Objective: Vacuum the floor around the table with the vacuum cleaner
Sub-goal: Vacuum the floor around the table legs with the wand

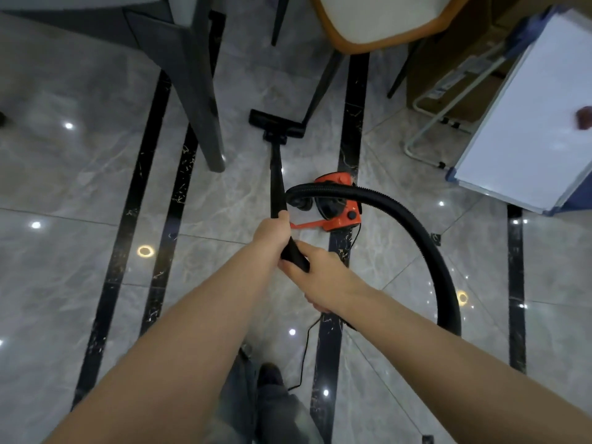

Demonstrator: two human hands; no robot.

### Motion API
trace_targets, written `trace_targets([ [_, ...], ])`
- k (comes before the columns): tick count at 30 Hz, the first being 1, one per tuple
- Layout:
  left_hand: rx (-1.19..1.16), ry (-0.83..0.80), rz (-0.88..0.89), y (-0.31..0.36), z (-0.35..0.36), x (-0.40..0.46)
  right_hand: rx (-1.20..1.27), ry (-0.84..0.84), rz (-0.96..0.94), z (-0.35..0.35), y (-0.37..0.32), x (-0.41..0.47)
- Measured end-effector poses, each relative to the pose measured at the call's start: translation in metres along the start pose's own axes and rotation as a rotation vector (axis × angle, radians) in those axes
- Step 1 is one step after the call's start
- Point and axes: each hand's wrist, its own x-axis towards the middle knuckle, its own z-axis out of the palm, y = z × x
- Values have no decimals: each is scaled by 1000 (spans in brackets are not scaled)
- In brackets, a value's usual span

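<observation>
The floor [80,174] is glossy tile crossed by dark strips; the table [179,59] leg is planted at eleven o'clock of the brush head [277,123], and a chair [378,24] leg is slanted down at its one o'clock, just beside it; a knock against either leg is judged likely if the wand [277,184] is pushed straight on. A whiteboard [528,123] is leaned at three o'clock, well apart. The hose [416,238] is looped wide from the red vacuum body [339,203] round to the right wrist; the body could be dragged over or tipped if the loop is pulled taut. The thin cord [302,357] is trailed at six o'clock near the shoes, so a trip or snag is possible. The wand is wrapped by the left hand [272,232] higher up; its end is clasped by the right hand [320,277], fingers curled round it. The vacuum body is the only container seen; its contents cannot be told.
</observation>
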Motion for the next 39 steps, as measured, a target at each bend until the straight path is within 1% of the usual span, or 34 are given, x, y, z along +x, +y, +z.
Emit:
trace_targets([
  [1,30,1,-17,4,-3,1,-21,-4,-10,0,-4,0],
  [3,54,13,-34,0,-6,-2,-141,2,-44,-1,-5,-5],
  [5,57,26,-52,-9,-8,-9,-278,-21,-39,-3,-5,-13],
  [7,43,33,-80,-8,-15,-15,-346,-37,-16,-6,-10,-17],
  [9,17,-5,-92,3,-24,-10,-343,-34,-7,-8,-22,-7],
  [13,-32,-17,-79,55,-51,26,-293,37,-31,-20,-53,65],
  [17,-154,-20,17,99,-65,53,-234,18,-20,-56,-86,143],
  [20,-259,-55,70,119,-69,60,-243,19,-37,-87,-99,174],
  [23,-327,-107,33,119,-72,61,-310,-18,-56,-98,-96,165],
  [27,-330,-149,-54,106,-65,58,-372,-108,-38,-107,-77,137],
  [30,-335,-141,-61,104,-54,58,-479,-44,-87,-133,-77,156],
  [33,-357,-122,-46,106,-47,64,-576,-12,-86,-165,-90,183],
  [36,-393,-108,-40,104,-43,67,-689,-22,-111,-174,-97,190],
  [39,-407,-120,-35,102,-41,64,-656,-94,-152,-161,-82,159],
])
